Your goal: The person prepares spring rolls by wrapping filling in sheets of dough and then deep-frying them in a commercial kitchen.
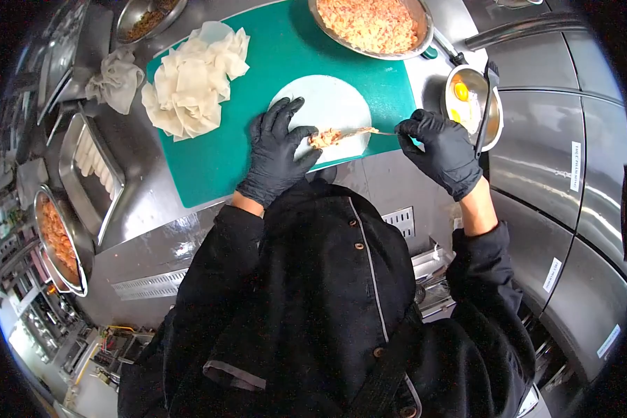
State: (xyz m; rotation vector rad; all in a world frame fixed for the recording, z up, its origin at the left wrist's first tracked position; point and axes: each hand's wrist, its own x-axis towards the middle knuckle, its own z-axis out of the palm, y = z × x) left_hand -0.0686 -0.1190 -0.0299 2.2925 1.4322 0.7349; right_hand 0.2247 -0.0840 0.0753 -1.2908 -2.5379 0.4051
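Observation:
A round white wrapper sheet [339,99] lies flat near the front edge of a green cutting board [287,44]. On its lower part sits a small heap of orange-pink filling [325,138]. My left hand [279,143], in a black glove, rests on the sheet's left side. Its fingers are spread, with the thumb and index finger at either side of the filling's left end. My right hand [439,146], also gloved, pinches the handle of a thin metal utensil [384,132]. Bits of filling cling to the utensil, whose head is partly covered, so its kind is unclear.
A steel bowl of filling [368,23] stands at the back. Crumpled wrapper sheets [196,83] cover the board's left. Cracked eggs [462,99] sit in a bowl at right, crossed by a black-handled tool [484,115]. A tray [91,172] holds white rolls, left.

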